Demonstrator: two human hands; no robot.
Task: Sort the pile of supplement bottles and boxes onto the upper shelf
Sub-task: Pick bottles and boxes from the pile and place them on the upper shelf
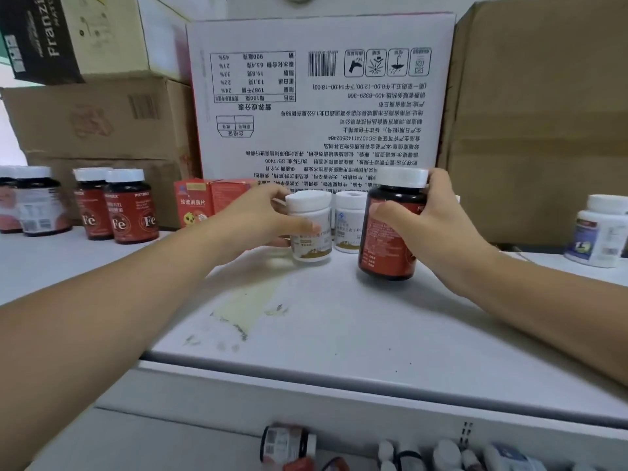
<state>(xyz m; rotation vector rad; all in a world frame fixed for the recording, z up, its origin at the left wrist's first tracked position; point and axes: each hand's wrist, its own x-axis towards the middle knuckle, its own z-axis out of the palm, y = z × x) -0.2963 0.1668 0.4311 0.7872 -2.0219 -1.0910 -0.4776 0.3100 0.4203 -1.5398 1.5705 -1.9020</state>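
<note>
My left hand (261, 219) grips a small white bottle (311, 229) with a gold label, standing on the upper shelf (306, 317). A second white bottle (348, 222) stands just behind it. My right hand (435, 226) holds a dark bottle (390, 229) with a red label and white cap, its base tilted just above the shelf. Red boxes (200, 202) stand left of my left hand. Two dark Fe bottles (119, 209) stand further left. Below the shelf edge lies the pile of bottles (441, 453).
A large white carton (323, 96) stands at the back of the shelf, with brown cartons (543, 113) to its right and stacked cartons (102, 113) to its left. More dark bottles (34, 202) stand at far left, and a white bottle (601, 229) at far right.
</note>
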